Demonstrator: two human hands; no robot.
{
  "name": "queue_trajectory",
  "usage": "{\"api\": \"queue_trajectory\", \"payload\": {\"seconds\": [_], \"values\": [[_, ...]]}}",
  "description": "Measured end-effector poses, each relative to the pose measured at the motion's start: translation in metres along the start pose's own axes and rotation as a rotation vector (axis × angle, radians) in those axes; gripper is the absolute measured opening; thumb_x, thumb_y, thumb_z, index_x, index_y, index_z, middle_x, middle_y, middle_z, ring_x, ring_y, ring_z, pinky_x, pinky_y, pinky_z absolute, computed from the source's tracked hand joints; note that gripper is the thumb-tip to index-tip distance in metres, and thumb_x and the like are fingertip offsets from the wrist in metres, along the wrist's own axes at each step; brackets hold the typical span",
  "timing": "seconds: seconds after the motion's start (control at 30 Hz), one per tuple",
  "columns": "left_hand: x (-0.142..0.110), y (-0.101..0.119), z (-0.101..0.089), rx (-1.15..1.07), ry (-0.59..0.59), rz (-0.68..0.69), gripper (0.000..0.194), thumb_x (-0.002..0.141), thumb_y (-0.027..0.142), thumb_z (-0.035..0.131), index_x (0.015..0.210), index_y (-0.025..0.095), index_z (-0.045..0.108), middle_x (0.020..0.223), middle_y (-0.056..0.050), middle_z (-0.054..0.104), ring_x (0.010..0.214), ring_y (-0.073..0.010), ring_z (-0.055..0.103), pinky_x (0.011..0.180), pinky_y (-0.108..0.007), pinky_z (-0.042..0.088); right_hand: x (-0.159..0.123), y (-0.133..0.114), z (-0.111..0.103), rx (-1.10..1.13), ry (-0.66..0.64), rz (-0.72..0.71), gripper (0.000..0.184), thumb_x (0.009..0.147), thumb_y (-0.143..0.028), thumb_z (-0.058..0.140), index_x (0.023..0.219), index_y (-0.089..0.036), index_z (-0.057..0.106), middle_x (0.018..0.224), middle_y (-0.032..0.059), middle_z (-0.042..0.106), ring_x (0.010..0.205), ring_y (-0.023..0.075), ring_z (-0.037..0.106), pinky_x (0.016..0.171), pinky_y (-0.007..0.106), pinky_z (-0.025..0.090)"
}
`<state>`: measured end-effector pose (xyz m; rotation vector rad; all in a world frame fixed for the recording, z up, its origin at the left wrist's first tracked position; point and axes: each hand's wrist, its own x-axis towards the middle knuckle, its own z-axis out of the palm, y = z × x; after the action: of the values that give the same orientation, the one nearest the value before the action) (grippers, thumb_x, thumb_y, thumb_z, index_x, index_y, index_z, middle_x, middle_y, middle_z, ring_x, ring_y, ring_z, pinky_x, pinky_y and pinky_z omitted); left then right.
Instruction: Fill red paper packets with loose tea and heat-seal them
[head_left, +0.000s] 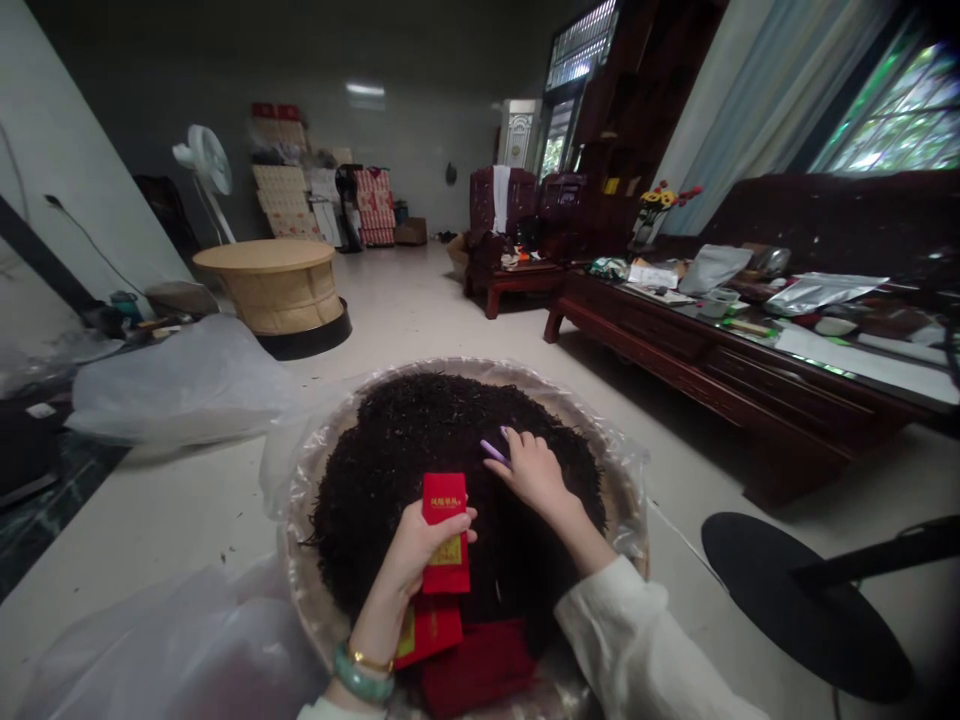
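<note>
My left hand point(433, 535) is closed around an upright red packet point(444, 488) with gold lettering and a yellow panel, the thumb across its front. The packet is above a wide round basket point(300, 560) lined with clear plastic and heaped with dark, dry, tea-like leaves point(442, 410). My right hand point(534, 474) is over the leaves, thumb and fingers around a slim purple tool point(495, 454) whose exact kind I cannot make out. Below my left hand lie another red packet point(439, 632) and a pile of dark red packets point(480, 670) at the basket's near side.
Clear plastic bags point(180, 385) lie on the floor at left. Beyond stands a round drum-like table point(270, 285) near a white fan point(206, 160). A long dark wooden table point(675, 340) holding silver bags is at right. A round black stand base point(795, 600) sits near right.
</note>
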<state>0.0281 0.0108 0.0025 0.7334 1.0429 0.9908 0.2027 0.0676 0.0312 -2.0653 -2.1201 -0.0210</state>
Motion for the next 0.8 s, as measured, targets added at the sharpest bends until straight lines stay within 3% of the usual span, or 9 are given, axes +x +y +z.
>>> {"api": "queue_trajectory", "payload": {"seconds": [0.07, 0.17, 0.27, 0.43, 0.53, 0.63, 0.8], "values": [[0.002, 0.0, -0.001, -0.023, 0.015, 0.005, 0.054, 0.047, 0.033, 0.087, 0.091, 0.01, 0.066, 0.09, -0.014, 0.075, 0.062, -0.0206, 0.071, 0.053, -0.025, 0.053, -0.001, 0.01, 0.007, -0.046, -0.075, 0.03, 0.057, 0.086, -0.049, 0.055, 0.129, -0.013, 0.046, 0.109, 0.0175, 0.061, 0.096, 0.0285, 0.057, 0.074, 0.033, 0.042], [0.002, 0.0, -0.001, -0.033, 0.015, 0.022, 0.055, 0.047, 0.033, 0.088, 0.093, 0.01, 0.066, 0.094, -0.016, 0.074, 0.063, -0.0211, 0.071, 0.055, -0.026, 0.054, -0.002, 0.016, 0.012, -0.014, -0.133, 0.014, 0.046, 0.088, -0.04, 0.054, 0.125, -0.013, 0.048, 0.108, 0.0157, 0.061, 0.098, 0.0278, 0.057, 0.076, 0.033, 0.042], [0.001, 0.001, -0.001, -0.013, 0.003, 0.055, 0.056, 0.049, 0.033, 0.087, 0.095, 0.009, 0.067, 0.096, -0.017, 0.074, 0.065, -0.0216, 0.072, 0.059, -0.028, 0.055, -0.002, 0.018, 0.014, 0.064, -0.169, 0.003, 0.043, 0.081, -0.031, 0.061, 0.12, -0.014, 0.052, 0.108, 0.0133, 0.059, 0.1, 0.0274, 0.055, 0.077, 0.032, 0.041], [-0.002, 0.002, -0.002, 0.066, 0.006, 0.144, 0.052, 0.051, 0.032, 0.085, 0.094, 0.009, 0.069, 0.097, -0.016, 0.074, 0.068, -0.0216, 0.072, 0.067, -0.031, 0.056, -0.004, 0.017, 0.021, 0.199, -0.033, 0.042, 0.048, 0.076, -0.016, 0.058, 0.123, -0.019, 0.047, 0.114, 0.0108, 0.051, 0.096, 0.0222, 0.057, 0.071, 0.028, 0.042], [-0.004, 0.004, -0.001, 0.119, 0.018, 0.187, 0.049, 0.051, 0.03, 0.085, 0.093, 0.009, 0.071, 0.096, -0.015, 0.075, 0.072, -0.0225, 0.072, 0.072, -0.032, 0.056, -0.004, 0.017, 0.024, 0.208, -0.008, 0.007, 0.043, 0.083, -0.023, 0.056, 0.124, -0.02, 0.047, 0.115, 0.0113, 0.052, 0.092, 0.0226, 0.061, 0.067, 0.028, 0.043], [-0.006, 0.006, -0.002, 0.153, 0.027, 0.213, 0.045, 0.052, 0.028, 0.084, 0.091, 0.01, 0.072, 0.095, -0.014, 0.075, 0.076, -0.0231, 0.072, 0.075, -0.032, 0.055, -0.005, 0.023, 0.028, 0.256, -0.052, -0.06, 0.038, 0.085, -0.032, 0.057, 0.119, -0.017, 0.053, 0.107, 0.0118, 0.06, 0.094, 0.0249, 0.062, 0.074, 0.03, 0.044], [-0.007, 0.007, -0.004, 0.16, 0.024, 0.207, 0.042, 0.053, 0.028, 0.083, 0.09, 0.01, 0.072, 0.093, -0.013, 0.075, 0.071, -0.0219, 0.071, 0.072, -0.032, 0.056, -0.018, 0.043, 0.034, 0.452, -0.09, -0.14, 0.03, 0.08, -0.025, 0.058, 0.109, -0.016, 0.059, 0.099, 0.0106, 0.066, 0.091, 0.0236, 0.061, 0.08, 0.031, 0.044]]}}
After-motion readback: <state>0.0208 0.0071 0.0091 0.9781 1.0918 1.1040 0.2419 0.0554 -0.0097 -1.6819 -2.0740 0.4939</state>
